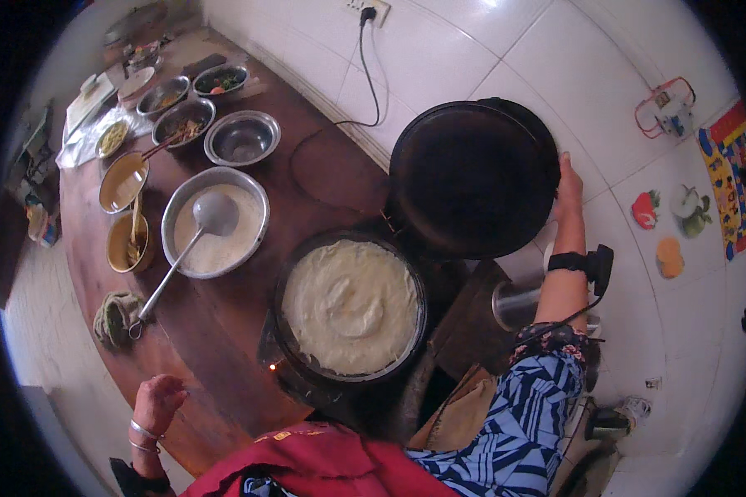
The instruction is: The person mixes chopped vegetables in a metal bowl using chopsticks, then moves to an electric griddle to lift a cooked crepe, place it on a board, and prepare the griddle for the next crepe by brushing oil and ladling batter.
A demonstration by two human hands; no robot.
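A round electric griddle (351,307) stands at the table's near edge, its lid swung up. Pale batter or flatbread (311,292) covers its plate, swirled at the middle. My right hand (570,183) is at the outer right side of the raised black lid (472,180); its fingers are mostly hidden behind the rim. My left hand (160,397), fingers curled, hangs over the table's near left edge and touches nothing visible. Beyond it lies a crumpled green cloth (117,318). A metal ladle (216,213) rests in a metal basin of pale batter (174,242).
Metal bowls of food (183,121), an empty metal bowl (242,138), and a yellowish bowl with chopsticks (123,182) stand at the back left. A brown pot (128,242) holds a wooden utensil. A black cord (362,56) runs to a wall socket. A metal container (515,304) stands right of the griddle.
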